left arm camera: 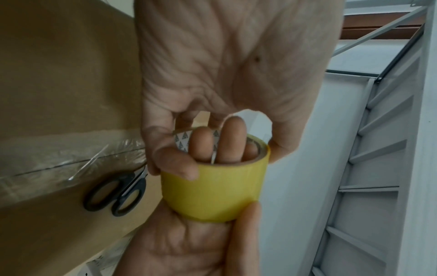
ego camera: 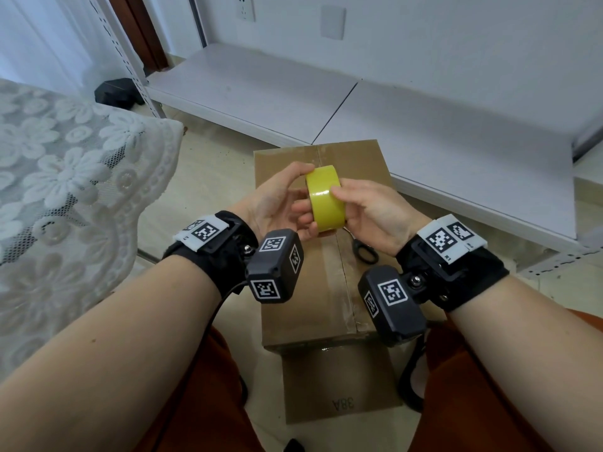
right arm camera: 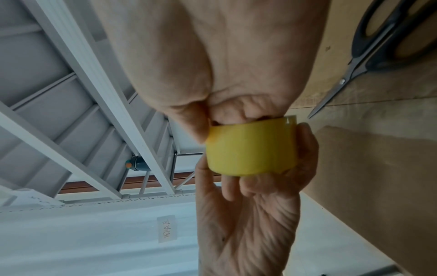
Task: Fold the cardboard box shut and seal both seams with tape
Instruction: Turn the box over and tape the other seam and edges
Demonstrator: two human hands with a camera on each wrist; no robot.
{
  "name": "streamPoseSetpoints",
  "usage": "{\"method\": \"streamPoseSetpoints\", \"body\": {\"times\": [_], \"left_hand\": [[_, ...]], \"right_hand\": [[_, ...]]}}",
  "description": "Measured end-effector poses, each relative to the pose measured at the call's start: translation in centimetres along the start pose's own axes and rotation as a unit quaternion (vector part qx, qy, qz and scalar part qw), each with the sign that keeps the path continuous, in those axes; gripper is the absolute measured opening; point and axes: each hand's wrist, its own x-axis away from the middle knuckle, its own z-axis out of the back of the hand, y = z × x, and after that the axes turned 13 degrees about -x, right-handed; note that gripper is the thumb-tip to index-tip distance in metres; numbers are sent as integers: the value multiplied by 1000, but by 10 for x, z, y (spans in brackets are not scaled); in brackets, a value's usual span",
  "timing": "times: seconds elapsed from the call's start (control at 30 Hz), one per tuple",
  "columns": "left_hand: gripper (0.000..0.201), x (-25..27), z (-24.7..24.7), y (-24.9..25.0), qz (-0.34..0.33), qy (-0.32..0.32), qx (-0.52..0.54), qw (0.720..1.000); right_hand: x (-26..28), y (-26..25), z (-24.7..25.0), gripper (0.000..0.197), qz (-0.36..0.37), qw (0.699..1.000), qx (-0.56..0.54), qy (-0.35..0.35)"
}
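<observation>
Gripping sideways-axis tape roll (ego camera: 327,198) two-handed

Soft, even daylight throughout; wide-angle distortion in every view.

In the head view, straight lines are bowed toward the edges, and the glossy yellow roll of tape (ego camera: 326,199) is marked by a faint highlight. Glare is caught on the clear tape along the seam of the brown cardboard box (left arm camera: 59,93) in the left wrist view, where that box is dimly lit. Both wrist views are soft and slightly smeared, with near skin out of focus.
</observation>
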Motion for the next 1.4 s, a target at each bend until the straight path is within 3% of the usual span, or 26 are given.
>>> {"method": "streamPoseSetpoints", "body": {"times": [0.1,0.2,0.27,0.4,0.6,0.77,0.9,1.03,1.17,1.4], "left_hand": [[64,0,0,-1,-21,-20,-28,999],[43,2,-1,-3,-30,-33,-53,998],[36,5,-3,-4,-29,-36,-56,997],[62,3,-7,-7,-10,-20,-57,998],[64,-3,-13,-8,-32,29,-126,991],[42,0,-17,-8,-62,55,-100,992],[29,3,-16,-6,-82,38,-131,987],[59,1,-18,-8,-115,57,-207,970],[79,2,-19,-9,-149,79,-250,954],[53,4,-18,-9,-108,43,-183,976]], "right_hand": [[0,-1,2,37,7,1000,-23,20],[3,-4,3,28,-1,1000,-8,-12],[5,-5,5,39,-9,999,-8,-43],[7,-5,6,55,-21,994,83,-65],[5,3,-5,17,15,990,136,24],[0,1,-5,41,35,987,115,111],[-1,0,-2,53,46,982,69,170],[1,0,-4,48,43,970,63,230],[1,1,-6,46,47,967,70,241],[1,1,-2,45,25,978,62,196]]}}
